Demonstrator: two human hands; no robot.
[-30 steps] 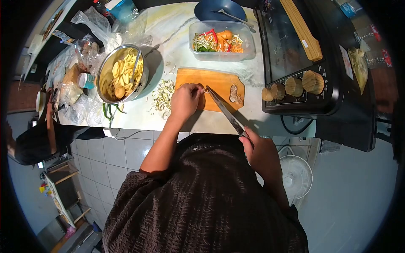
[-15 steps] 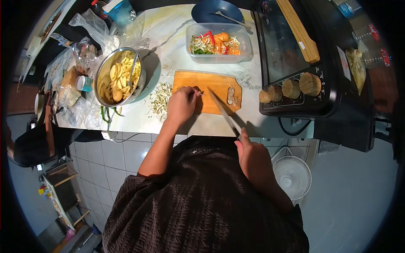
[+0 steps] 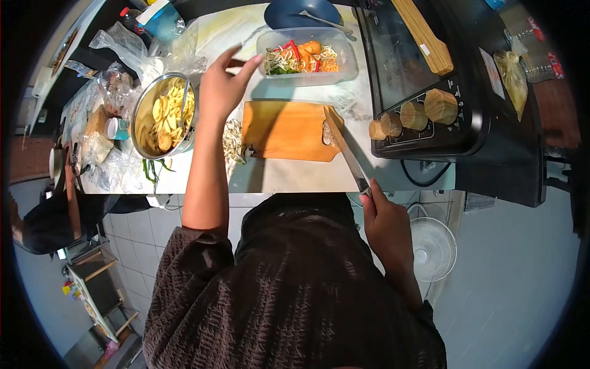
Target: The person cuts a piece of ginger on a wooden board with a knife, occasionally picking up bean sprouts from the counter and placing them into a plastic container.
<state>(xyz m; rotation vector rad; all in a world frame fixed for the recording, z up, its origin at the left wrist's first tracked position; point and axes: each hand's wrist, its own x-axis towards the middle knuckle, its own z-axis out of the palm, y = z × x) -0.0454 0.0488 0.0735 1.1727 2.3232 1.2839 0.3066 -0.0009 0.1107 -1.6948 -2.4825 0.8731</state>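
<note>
My left hand (image 3: 222, 89) is raised beside the left end of a clear plastic container (image 3: 349, 60), its thumb and fingers apart and nothing visible in them. Bean sprouts, red chili and orange pieces (image 3: 310, 48) lie inside that container. In my right hand (image 3: 387, 222) is a kitchen knife (image 3: 350, 154), its blade slanting over the right end of a wooden cutting board (image 3: 283, 129). Small pale scraps (image 3: 328, 134) show around the board's handle hole, partly behind the blade. A pile of bean sprouts (image 3: 233, 141) lies left of the board, partly covered by my left forearm.
A metal pot (image 3: 140, 123) of sliced yellow pieces with a utensil stands on the left, near plastic bags (image 3: 123, 46) and green chilies (image 3: 153, 169). A dark blue bowl (image 3: 276, 15) sits behind the container. On the right is an oven with wooden knobs (image 3: 441, 106). Another person's arm (image 3: 72, 197) shows far left.
My left hand has left the board, moving up to the container's side, its fingers now apart. The knife in my right hand has shifted right, toward the board's handle end.
</note>
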